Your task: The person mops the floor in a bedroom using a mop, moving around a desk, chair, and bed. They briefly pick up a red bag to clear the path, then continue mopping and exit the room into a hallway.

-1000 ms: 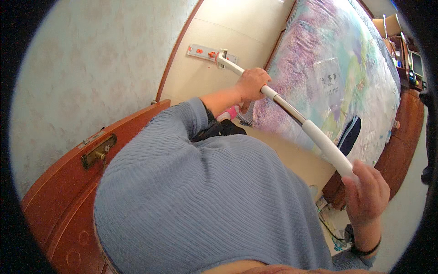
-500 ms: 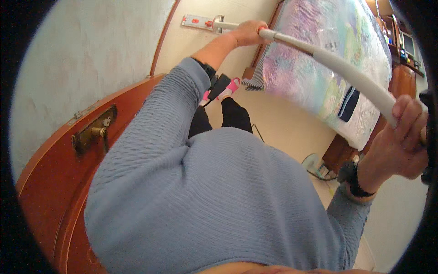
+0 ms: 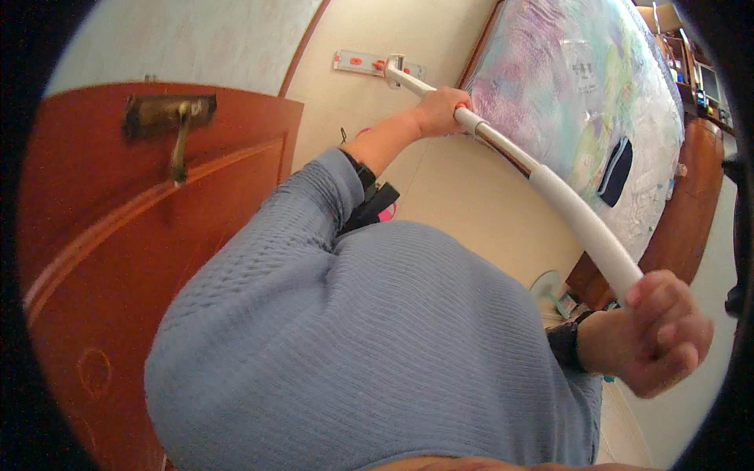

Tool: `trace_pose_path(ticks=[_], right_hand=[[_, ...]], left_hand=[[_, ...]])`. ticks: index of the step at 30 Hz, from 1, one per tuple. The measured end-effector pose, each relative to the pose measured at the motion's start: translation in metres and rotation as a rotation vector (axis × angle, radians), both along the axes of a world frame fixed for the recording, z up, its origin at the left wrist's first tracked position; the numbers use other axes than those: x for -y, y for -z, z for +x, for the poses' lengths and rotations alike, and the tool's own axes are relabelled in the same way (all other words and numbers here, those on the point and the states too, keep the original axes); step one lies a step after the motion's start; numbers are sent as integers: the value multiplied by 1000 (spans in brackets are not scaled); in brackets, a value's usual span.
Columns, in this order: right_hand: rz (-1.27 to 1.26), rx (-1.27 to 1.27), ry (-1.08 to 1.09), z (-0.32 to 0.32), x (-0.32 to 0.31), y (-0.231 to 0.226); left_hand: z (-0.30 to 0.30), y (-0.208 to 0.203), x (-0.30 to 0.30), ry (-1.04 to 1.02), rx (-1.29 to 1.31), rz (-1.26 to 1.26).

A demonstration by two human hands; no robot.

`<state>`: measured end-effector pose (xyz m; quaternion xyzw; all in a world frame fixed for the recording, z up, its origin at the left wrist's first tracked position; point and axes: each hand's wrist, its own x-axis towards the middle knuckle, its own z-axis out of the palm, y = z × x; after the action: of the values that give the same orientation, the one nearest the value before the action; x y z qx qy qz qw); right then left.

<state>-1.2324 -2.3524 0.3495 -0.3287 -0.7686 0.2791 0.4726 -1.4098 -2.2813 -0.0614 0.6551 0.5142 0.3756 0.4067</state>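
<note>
A flat mop [image 3: 585,224] with a long white handle slants across the view from far left to near right. My left hand [image 3: 442,112] is closed around the lower part of the pole, close to a red ring. At the grip end, my right hand [image 3: 664,334] wraps round the handle, its fingers slightly blurred. The flat mop head [image 3: 357,62], white with orange-red parts, rests on the pale floor [image 3: 440,200] at the far side, near the wall's brown baseboard. Black bands sit on both my wrists.
To my left stands a reddish-brown wooden door [image 3: 228,212] with a brass handle [image 3: 181,145]. A bed [image 3: 542,86] with a purple and teal cover fills the far right, a dark folded cloth [image 3: 616,173] on it. A small fan-like round object [image 3: 547,286] stands by the bed's near end.
The right hand has come down and nearer with the handle's end. The mop head has slid slightly right. The view has turned, with more of the door showing and my feet mostly hidden.
</note>
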Motion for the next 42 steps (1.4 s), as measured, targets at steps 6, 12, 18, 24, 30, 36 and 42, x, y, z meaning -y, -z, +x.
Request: trace_pose_path(ticks=[6, 12, 18, 24, 30, 36, 42], right_hand=[[37, -122, -162, 83, 113, -8], [-89, -66, -279, 149, 201, -31], [-121, -166, -193, 150, 277, -40], [-118, -260, 30, 112, 350, -35], [-54, -197, 34, 76, 405, -34], [-49, -55, -21, 71, 438, -43], [-39, -121, 51, 87, 453, -41]], left_hand=[[67, -26, 140, 39, 34, 30], [115, -38, 244, 184, 6, -100], [120, -53, 305, 358, -68, -187], [105, -48, 347, 345, 34, -96], [85, -50, 390, 302, 27, 21], [81, -50, 428, 302, 16, -33], [91, -55, 443, 318, 14, -14]])
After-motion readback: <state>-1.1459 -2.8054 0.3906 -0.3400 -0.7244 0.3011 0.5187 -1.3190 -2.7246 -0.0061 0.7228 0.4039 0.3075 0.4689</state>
